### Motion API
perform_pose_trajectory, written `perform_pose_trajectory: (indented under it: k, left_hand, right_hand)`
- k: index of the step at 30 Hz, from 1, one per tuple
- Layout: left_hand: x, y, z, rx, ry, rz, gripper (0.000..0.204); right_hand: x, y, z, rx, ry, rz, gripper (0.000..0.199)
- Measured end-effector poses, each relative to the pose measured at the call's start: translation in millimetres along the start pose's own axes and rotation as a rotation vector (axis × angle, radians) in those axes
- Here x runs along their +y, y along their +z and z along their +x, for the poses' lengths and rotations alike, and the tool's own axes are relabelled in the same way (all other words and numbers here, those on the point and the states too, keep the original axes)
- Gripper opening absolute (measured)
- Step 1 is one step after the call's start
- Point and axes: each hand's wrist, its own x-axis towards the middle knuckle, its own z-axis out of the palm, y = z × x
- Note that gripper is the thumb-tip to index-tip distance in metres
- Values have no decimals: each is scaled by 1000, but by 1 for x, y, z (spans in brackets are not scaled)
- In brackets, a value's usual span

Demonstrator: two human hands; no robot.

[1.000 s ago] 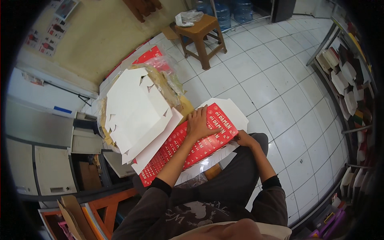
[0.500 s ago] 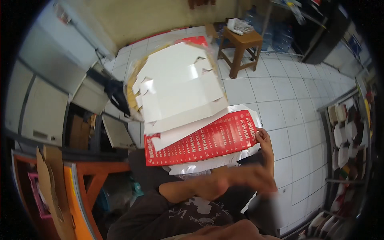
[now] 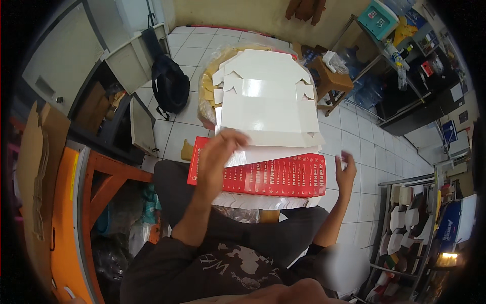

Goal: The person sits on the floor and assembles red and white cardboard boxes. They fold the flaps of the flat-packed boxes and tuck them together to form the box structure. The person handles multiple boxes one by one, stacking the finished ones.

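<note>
Flat white carton blanks (image 3: 276,114) with notched tabs lie in a stack in front of me, white side up. Nearer my lap lies a row of flat red printed cartons (image 3: 283,177), overlapped by the front flap of the white ones. My left hand (image 3: 223,147), slightly blurred, is above the left part of the red cartons, fingers reaching toward the white flap; I cannot tell whether it touches. Just off the right end of the red cartons is my right hand (image 3: 346,171), fingers loosely bent and apart, with nothing in it.
Plastic-wrapped bundles (image 3: 206,96) support the stack. A black backpack (image 3: 169,86) lies at left on the tiled floor. An orange wooden table (image 3: 109,169) stands close on my left. A brown stool (image 3: 329,76) is far right, a rack of folded boxes (image 3: 400,218) near right.
My right hand has let go of the red cartons' right end. My left hand has swung from the right across my lap to over the cartons' left part. The view has shifted.
</note>
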Motion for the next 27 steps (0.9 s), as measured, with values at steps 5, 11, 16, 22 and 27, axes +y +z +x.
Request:
perform_pose_trajectory:
  k: [5,11,16,22,27]
  left_hand:
    - [-46,-59,3,254,-192,450,21]
    - [-56,-50,-10,158,-199,354,27]
    - [-73,-48,-3,48,-514,-529,50]
    - [-62,-19,16,-103,-404,-828,51]
    - [-54,-22,-5,-170,-384,-610,48]
  right_hand:
    - [-163,12,30,-151,-644,111,48]
    - [-194,70,23,-480,-654,-124,40]
    - [-206,47,35,10,-342,387,39]
    - [-248,1,-12,-355,-818,218,36]
    - [-244,0,-31,-638,-830,262,34]
